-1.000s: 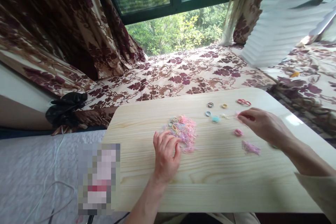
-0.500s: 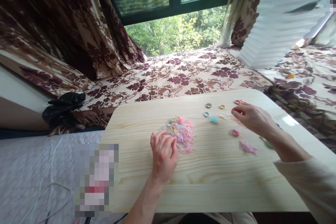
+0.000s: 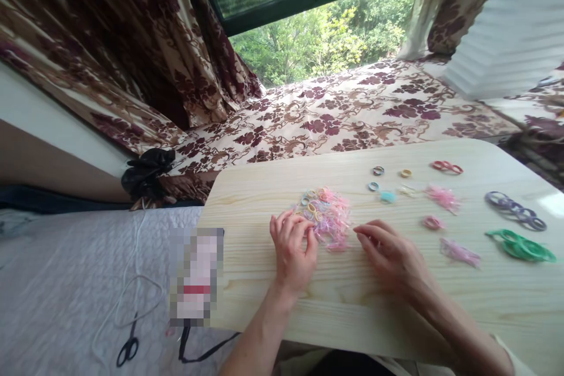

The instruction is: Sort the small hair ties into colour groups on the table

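Note:
A mixed pile of small elastic hair ties [image 3: 330,223], mostly pink and clear with some yellow and blue rings, lies on the pale wooden table [image 3: 247,188]. Beside its left edge rests my left hand [image 3: 293,249], fingers loosely bent and thumb apart, fingertips at the pile with nothing visible held. Just right of the pile hovers my right hand [image 3: 396,255], slightly blurred. Its thumb and forefinger tips are close with a small gap, and I see nothing between them.
Sorted hair ties lie to the right: red ones [image 3: 446,167], a pink bunch [image 3: 443,197], purple coils [image 3: 515,210], green coils [image 3: 522,245], a lilac bunch [image 3: 460,252] and a turquoise bunch [image 3: 388,196]. Scissors [image 3: 127,351] lie on the bedding at the left.
My right hand has moved left from the sorted hair ties to beside the pile. My left hand stays at the pile. The view has shifted, bringing the scissors and purple coils into sight.

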A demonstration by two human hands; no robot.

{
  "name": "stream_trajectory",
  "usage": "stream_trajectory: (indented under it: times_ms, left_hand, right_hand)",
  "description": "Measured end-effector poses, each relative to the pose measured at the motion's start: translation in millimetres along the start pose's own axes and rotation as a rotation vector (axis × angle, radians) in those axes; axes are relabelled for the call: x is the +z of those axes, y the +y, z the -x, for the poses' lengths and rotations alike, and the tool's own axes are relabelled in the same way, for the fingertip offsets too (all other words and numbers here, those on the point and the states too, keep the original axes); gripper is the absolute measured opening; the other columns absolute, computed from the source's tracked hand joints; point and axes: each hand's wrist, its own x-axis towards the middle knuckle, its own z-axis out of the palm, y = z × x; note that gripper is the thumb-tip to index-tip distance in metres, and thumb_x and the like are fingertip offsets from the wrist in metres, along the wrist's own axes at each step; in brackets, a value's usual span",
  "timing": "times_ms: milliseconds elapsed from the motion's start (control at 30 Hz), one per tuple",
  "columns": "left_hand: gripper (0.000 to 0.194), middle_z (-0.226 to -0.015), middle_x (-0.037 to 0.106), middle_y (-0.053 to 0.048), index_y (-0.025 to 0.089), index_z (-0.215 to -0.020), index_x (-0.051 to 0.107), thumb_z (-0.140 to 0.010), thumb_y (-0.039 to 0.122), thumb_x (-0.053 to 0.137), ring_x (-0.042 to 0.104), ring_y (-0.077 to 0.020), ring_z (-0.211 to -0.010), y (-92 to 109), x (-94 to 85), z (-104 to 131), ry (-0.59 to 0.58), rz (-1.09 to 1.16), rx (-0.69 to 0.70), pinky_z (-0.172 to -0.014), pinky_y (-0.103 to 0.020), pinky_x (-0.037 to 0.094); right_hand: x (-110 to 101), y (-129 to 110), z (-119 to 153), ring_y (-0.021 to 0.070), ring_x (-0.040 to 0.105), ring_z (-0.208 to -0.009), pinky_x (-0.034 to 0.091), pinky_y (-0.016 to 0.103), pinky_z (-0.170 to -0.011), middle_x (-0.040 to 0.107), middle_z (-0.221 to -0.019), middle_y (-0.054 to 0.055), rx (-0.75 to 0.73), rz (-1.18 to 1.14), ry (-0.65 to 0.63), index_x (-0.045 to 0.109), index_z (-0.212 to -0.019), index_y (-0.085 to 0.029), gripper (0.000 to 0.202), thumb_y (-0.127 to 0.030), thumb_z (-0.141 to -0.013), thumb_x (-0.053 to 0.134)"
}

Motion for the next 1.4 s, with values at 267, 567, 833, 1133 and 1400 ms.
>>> stream_trajectory:
  times_ms: [267, 567, 833, 1133, 1400]
  left_hand:
    - [0.012, -0.092, 0.066, -0.004, 0.021, -0.082, 0.064, -0.084, 0.011, 0.059, 0.056, -0.0249, -0.114, 0.3, -6.2, 0.5, -0.026, 0.024, -0.007, -0.111, -0.054, 0.033]
    - [0.009, -0.104, 0.063, -0.005, 0.022, -0.08, 0.062, -0.074, 0.017, 0.068, 0.048, -0.0307, -0.128, 2.6, -13.2, 4.0, -0.227, 0.001, -0.027, -0.115, -0.062, 0.022]
    - [0.01, -0.109, 0.062, -0.006, 0.022, -0.081, 0.063, -0.075, 0.015, 0.066, 0.046, -0.031, -0.131, 2.6, -14.3, 4.3, -0.264, -0.029, -0.033, -0.116, -0.063, 0.021]
    - [0.014, -0.109, 0.065, -0.003, 0.023, -0.075, 0.064, -0.084, 0.012, 0.061, 0.045, -0.0288, -0.132, -1.2, -15.3, 4.4, -0.25, -0.062, 0.0, -0.116, -0.063, 0.02]
    - [0.012, -0.099, 0.07, -0.002, 0.023, -0.082, 0.063, -0.089, 0.015, 0.057, 0.053, -0.0257, -0.126, 4.8, -16.0, 1.3, -0.247, -0.039, 0.123, -0.118, -0.06, 0.017]
  right_hand:
    - [7.3, 8.6, 3.4, 0.0139, 0.066, -0.073, 0.052, 0.025, -0.066, 0.07, -0.088, 0.003, -0.053, 0.009, 0.04, 0.068, -0.089, -0.023, 0.02, -0.03, -0.093, 0.05]
    - [6.8, 8.7, 3.1, 0.0125, 0.066, -0.072, 0.051, 0.023, -0.063, 0.07, -0.087, 0.002, -0.076, 0.017, 0.041, 0.068, -0.089, -0.023, 0.019, -0.028, -0.093, 0.051]
    - [7.7, 8.3, 3.0, 0.0124, 0.066, -0.073, 0.05, 0.022, -0.063, 0.07, -0.087, 0.002, -0.089, 0.033, 0.042, 0.068, -0.089, -0.023, 0.018, -0.027, -0.093, 0.051]
    - [6.9, 8.3, 3.6, 0.0133, 0.067, -0.075, 0.051, 0.024, -0.064, 0.07, -0.088, 0.002, -0.075, 0.046, 0.014, 0.068, -0.089, -0.023, 0.019, -0.027, -0.093, 0.05]
    - [6.8, 4.7, 5.2, 0.0131, 0.066, -0.073, 0.053, 0.025, -0.065, 0.07, -0.088, 0.005, -0.148, 0.02, 0.056, 0.068, -0.091, -0.023, 0.018, -0.027, -0.094, 0.051]
